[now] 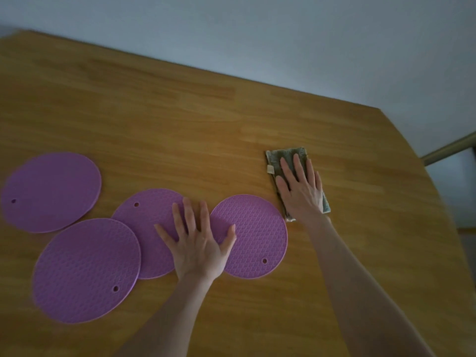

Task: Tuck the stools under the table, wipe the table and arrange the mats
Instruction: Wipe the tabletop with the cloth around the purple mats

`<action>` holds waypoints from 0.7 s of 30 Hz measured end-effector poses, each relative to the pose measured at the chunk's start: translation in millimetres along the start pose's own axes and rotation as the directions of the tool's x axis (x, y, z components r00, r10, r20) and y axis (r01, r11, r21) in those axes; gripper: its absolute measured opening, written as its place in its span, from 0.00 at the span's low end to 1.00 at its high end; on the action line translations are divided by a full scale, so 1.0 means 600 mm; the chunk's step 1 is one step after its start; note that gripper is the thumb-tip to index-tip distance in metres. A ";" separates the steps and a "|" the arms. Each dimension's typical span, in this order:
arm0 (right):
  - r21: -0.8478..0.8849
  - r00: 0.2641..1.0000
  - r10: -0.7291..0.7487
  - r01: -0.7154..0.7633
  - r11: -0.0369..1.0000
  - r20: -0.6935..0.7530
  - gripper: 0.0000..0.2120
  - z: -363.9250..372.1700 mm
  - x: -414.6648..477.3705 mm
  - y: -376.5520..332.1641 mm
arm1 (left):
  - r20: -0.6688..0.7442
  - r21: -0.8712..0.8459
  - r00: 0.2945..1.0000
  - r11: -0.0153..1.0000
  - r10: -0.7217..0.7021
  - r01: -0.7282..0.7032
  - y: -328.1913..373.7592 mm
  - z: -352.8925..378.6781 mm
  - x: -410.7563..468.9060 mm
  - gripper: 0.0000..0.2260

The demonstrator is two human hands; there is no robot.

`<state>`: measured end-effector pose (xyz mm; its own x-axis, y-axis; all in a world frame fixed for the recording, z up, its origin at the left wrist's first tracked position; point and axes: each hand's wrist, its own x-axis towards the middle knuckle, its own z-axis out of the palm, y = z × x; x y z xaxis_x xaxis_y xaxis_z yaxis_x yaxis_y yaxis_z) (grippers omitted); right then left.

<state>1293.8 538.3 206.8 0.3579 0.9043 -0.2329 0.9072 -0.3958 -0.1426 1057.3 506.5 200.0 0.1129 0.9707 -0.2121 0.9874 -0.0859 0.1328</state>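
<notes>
Several round purple mats lie on the wooden table (180, 119). One mat (51, 191) sits at the far left, a second mat (87, 269) lies nearest me, and it overlaps a middle mat (146, 222). A further mat (257, 235) lies to the right. My left hand (197, 240) lies flat with spread fingers across the middle mat and the right one. My right hand (300, 188) presses flat on a folded grey-green cloth (291, 157) further right. No stools are in view.
The table's far edge runs along a pale wall (283, 34), and its right corner is cut at an angle. A dark frame or rail (448, 150) shows beyond the right edge.
</notes>
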 end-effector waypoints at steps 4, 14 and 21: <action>0.024 0.997 0.068 -0.067 0.997 -0.035 0.26 0.005 -0.034 0.038 | -0.011 0.001 1.000 1.000 0.000 0.000 0.000 -0.001 -0.003 0.42; 0.084 0.975 0.214 -0.208 0.974 -0.066 0.25 0.060 -0.265 0.066 | -0.040 -0.110 0.999 0.994 0.017 -0.022 -0.004 -0.001 -0.006 0.40; 0.109 0.977 0.209 -0.202 0.973 -0.052 0.29 0.097 -0.382 0.016 | -0.014 -0.327 0.999 0.944 0.053 -0.054 -0.028 -0.023 -0.036 0.35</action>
<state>1207.9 317.8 202.9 0.5503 0.8088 -0.2073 0.7865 -0.5855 -0.1963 1036.5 490.2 215.5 0.1631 0.9679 -0.1911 0.8894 -0.0604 0.4532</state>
